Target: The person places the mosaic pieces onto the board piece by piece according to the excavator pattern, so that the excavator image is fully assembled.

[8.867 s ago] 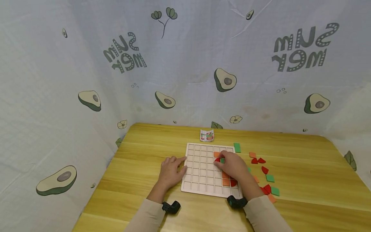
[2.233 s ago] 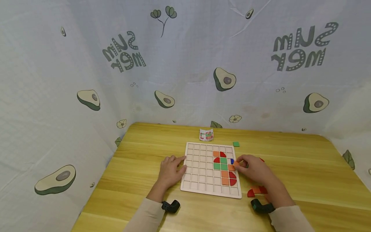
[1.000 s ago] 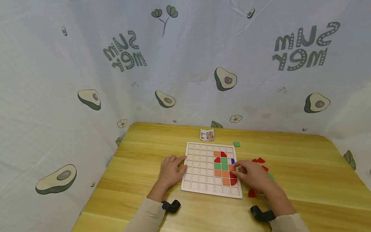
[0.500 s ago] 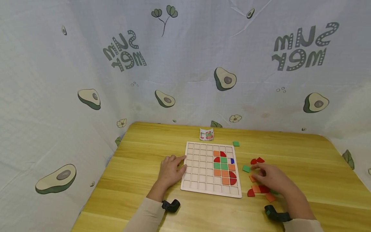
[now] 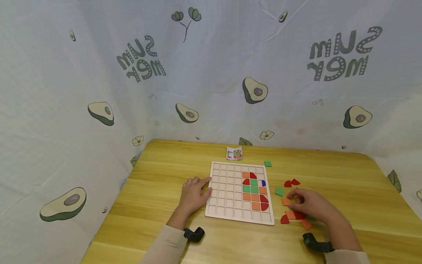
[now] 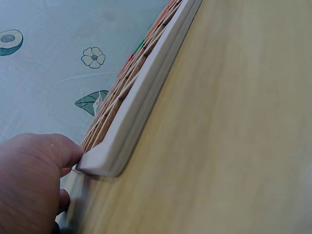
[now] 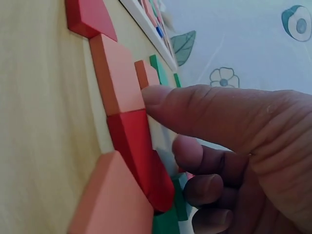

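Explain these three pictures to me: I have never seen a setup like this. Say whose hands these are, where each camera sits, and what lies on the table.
No machine here: a person works with two bare hands. The wide picture comes from a camera on the person's head, looking down at a yellow wooden table. The other two come from small cameras strapped to each wrist.

On the table lies a white square grid board with orange, red, green and blue flat tiles set in some cells. To its right lie loose tiles in the same colours. A small patterned card stands behind the board.

The left hand rests against the board's left edge, fingers relaxed. The right hand is among the loose tiles, thumb touching an orange square tile; whether it grips it is unclear.
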A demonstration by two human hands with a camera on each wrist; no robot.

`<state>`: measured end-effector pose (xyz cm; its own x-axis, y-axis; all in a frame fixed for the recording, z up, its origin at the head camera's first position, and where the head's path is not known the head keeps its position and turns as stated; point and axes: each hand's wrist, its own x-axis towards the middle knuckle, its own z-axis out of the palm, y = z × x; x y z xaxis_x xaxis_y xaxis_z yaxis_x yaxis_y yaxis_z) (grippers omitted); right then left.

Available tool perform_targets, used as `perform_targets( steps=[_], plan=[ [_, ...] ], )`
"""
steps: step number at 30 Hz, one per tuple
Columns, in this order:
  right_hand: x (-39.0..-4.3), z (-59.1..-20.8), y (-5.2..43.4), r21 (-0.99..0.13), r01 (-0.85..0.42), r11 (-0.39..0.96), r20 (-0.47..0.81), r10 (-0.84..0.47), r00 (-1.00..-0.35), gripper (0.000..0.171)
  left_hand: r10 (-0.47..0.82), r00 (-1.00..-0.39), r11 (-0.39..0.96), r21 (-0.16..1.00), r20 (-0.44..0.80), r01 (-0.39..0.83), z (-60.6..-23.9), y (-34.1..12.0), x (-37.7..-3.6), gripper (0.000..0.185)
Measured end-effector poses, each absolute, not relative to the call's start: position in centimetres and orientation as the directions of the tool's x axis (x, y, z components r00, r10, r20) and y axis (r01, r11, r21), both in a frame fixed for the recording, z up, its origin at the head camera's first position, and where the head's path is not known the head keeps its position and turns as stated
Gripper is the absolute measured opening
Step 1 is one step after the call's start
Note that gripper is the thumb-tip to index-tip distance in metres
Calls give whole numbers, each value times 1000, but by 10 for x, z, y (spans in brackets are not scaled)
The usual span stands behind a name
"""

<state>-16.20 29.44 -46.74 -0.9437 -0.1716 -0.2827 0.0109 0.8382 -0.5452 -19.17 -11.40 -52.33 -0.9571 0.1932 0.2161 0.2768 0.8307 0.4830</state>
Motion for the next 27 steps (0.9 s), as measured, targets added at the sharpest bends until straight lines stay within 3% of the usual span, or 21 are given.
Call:
perform_targets(
  steps=[19,27],
  plan=[
    [-164,-474,278,-457,-97,884,-174,-195,-965,23,197,-954,832,475,226,285,-525,-114,-192,42],
    [-159,-465,252,-536,-99,839,-176,-226,-958,23,196,-956,833,478,220,281,-524,-114,-192,43]
  ],
)
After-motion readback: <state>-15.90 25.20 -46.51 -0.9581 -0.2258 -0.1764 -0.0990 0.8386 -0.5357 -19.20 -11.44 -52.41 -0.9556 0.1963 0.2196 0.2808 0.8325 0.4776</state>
